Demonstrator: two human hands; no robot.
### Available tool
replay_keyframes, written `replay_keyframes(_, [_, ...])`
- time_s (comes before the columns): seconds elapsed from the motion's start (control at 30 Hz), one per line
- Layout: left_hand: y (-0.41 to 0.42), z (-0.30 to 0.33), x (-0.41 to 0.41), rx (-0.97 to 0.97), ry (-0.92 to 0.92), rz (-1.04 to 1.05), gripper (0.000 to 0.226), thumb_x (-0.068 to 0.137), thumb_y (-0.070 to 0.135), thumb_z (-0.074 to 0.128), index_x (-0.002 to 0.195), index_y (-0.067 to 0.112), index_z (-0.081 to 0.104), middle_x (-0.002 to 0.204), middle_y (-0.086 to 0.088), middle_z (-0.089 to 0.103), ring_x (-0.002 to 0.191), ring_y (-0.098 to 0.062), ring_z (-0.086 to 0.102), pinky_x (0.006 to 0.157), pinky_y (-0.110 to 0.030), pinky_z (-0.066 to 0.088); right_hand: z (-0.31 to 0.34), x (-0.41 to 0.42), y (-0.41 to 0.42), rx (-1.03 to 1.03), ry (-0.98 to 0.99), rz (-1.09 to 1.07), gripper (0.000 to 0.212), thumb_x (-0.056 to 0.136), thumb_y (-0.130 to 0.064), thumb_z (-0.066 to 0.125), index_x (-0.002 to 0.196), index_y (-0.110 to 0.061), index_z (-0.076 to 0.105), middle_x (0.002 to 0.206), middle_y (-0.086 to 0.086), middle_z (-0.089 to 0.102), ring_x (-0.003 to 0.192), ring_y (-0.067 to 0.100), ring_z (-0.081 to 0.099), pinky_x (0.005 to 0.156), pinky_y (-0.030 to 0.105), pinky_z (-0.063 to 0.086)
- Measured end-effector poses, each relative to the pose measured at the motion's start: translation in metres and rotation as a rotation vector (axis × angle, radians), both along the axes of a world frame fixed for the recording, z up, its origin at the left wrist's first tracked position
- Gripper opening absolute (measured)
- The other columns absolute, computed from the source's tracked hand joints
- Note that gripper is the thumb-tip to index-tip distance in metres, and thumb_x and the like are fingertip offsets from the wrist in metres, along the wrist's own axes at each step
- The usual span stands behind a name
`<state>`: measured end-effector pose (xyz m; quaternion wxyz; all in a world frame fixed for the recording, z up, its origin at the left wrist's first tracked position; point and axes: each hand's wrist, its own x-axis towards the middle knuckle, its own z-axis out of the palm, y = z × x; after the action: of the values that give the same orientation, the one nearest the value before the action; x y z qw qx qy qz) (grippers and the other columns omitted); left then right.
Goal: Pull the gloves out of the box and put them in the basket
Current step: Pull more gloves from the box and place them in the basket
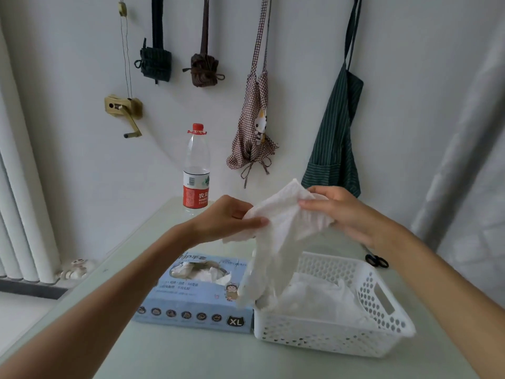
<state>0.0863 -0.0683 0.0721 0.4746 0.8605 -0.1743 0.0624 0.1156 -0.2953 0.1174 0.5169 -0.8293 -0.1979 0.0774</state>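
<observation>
A white glove (pixel 276 236) hangs in the air between both hands, its fingers dangling over the left rim of the white perforated basket (pixel 377 310). My left hand (pixel 226 217) pinches the glove's cuff on the left side. My right hand (pixel 341 212) grips the cuff on the right side. More white gloves (pixel 314 296) lie inside the basket. The light blue glove box (pixel 191 305), marked XL, lies flat just left of the basket, and crumpled white gloves show through its oval top opening (pixel 199 272).
A plastic water bottle (pixel 196 168) with a red cap stands at the table's far edge. Black scissors (pixel 377 260) lie behind the basket on the right. Aprons (pixel 336 138) and bags hang on the wall behind. A radiator (pixel 21 203) stands at the left.
</observation>
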Motion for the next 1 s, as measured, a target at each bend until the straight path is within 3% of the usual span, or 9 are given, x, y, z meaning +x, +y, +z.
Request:
replay_keyframes(0.13, [-0.018, -0.002, 0.008, -0.010, 0.024, -0.056, 0.032, 0.094, 0.031, 0.055, 0.101, 0.004, 0.072, 0.091, -0.009, 0.073, 0.077, -0.007, 0.062, 0.070, -0.016, 0.047, 0.001, 0.007, -0.033, -0.071, 0.040, -0.069, 0.019, 0.087, -0.009, 0.064, 0.106, -0.013, 0.065, 0.103, 0.009, 0.071, 0.095, 0.023, 0.067, 0.090, 0.038, 0.051])
replay_keyframes(0.2, [-0.026, -0.003, 0.012, 0.016, 0.033, -0.068, 0.033, 0.095, 0.032, 0.053, 0.103, 0.006, 0.071, 0.087, -0.007, 0.071, 0.073, -0.008, 0.057, 0.066, -0.015, 0.044, 0.001, 0.010, -0.047, 0.062, 0.130, -0.072, 0.024, 0.085, -0.012, 0.065, 0.108, -0.009, 0.065, 0.099, 0.006, 0.071, 0.086, 0.016, 0.067, 0.080, 0.029, 0.053])
replay_keyframes(0.3, [-0.037, -0.004, 0.020, 0.025, 0.044, -0.073, 0.028, 0.095, 0.029, 0.052, 0.098, 0.009, 0.072, 0.081, 0.000, 0.067, 0.069, -0.006, 0.054, 0.065, -0.016, 0.045, -0.001, 0.014, -0.066, 0.281, 0.193, -0.088, 0.041, 0.073, -0.023, 0.068, 0.111, -0.007, 0.064, 0.102, 0.007, 0.069, 0.093, 0.017, 0.065, 0.089, 0.032, 0.050])
replay_keyframes(0.37, [-0.043, -0.008, 0.027, -0.016, 0.066, -0.069, 0.027, 0.096, 0.024, 0.052, 0.106, 0.007, 0.070, 0.095, -0.008, 0.071, 0.083, -0.014, 0.061, 0.079, -0.028, 0.052, -0.003, 0.015, -0.074, 0.341, 0.167, -0.101, 0.031, 0.078, -0.021, 0.066, 0.107, -0.009, 0.064, 0.098, 0.005, 0.069, 0.092, 0.017, 0.064, 0.087, 0.032, 0.050])
replay_keyframes(0.43, [-0.049, -0.014, 0.034, -0.040, 0.065, -0.022, 0.028, 0.097, 0.019, 0.050, 0.113, 0.003, 0.067, 0.103, -0.013, 0.069, 0.091, -0.025, 0.062, 0.083, -0.022, 0.051, -0.006, 0.015, -0.075, 0.278, 0.087, -0.161, 0.015, 0.087, -0.017, 0.062, 0.101, -0.013, 0.065, 0.094, 0.003, 0.069, 0.086, 0.015, 0.065, 0.078, 0.029, 0.049])
replay_keyframes(0.53, [-0.062, -0.023, 0.037, -0.096, -0.011, 0.131, 0.024, 0.099, 0.016, 0.045, 0.103, 0.004, 0.065, 0.082, -0.002, 0.061, 0.078, -0.017, 0.050, 0.060, -0.009, 0.038, -0.009, 0.011, -0.068, 0.119, -0.061, -0.249, 0.003, 0.088, -0.015, 0.064, 0.091, -0.015, 0.065, 0.093, 0.006, 0.067, 0.081, 0.016, 0.062, 0.078, 0.030, 0.047])
replay_keyframes(0.8, [-0.072, -0.017, 0.009, -0.553, -0.452, 0.587, 0.020, 0.098, 0.017, 0.040, 0.080, 0.011, 0.048, 0.065, 0.007, 0.042, 0.060, -0.006, 0.037, 0.058, -0.028, 0.033, -0.013, -0.024, -0.024, 0.233, -0.127, -0.166, 0.012, 0.086, -0.014, 0.064, 0.080, -0.018, 0.054, 0.085, 0.009, 0.062, 0.080, 0.021, 0.059, 0.075, 0.036, 0.045])
replay_keyframes(0.93, [-0.080, -0.028, 0.020, -0.177, -0.598, 0.679, 0.017, 0.101, 0.027, 0.036, 0.097, 0.017, 0.049, 0.059, 0.003, 0.050, 0.054, -0.008, 0.048, 0.054, -0.035, 0.036, -0.036, -0.020, -0.037, 0.398, 0.147, -0.161, 0.017, 0.087, -0.011, 0.062, 0.104, -0.008, 0.062, 0.092, 0.009, 0.067, 0.078, 0.019, 0.064, 0.069, 0.030, 0.051])
replay_keyframes(1.0, [-0.081, -0.051, 0.034, 0.164, -0.529, 0.577, 0.021, 0.102, 0.030, 0.031, 0.108, 0.018, 0.047, 0.064, -0.005, 0.058, 0.059, -0.029, 0.054, 0.057, -0.038, 0.039, -0.057, -0.012, -0.052, 0.350, 0.300, -0.207, 0.023, 0.088, -0.008, 0.061, 0.111, -0.002, 0.061, 0.091, 0.009, 0.070, 0.072, 0.017, 0.067, 0.063, 0.026, 0.054])
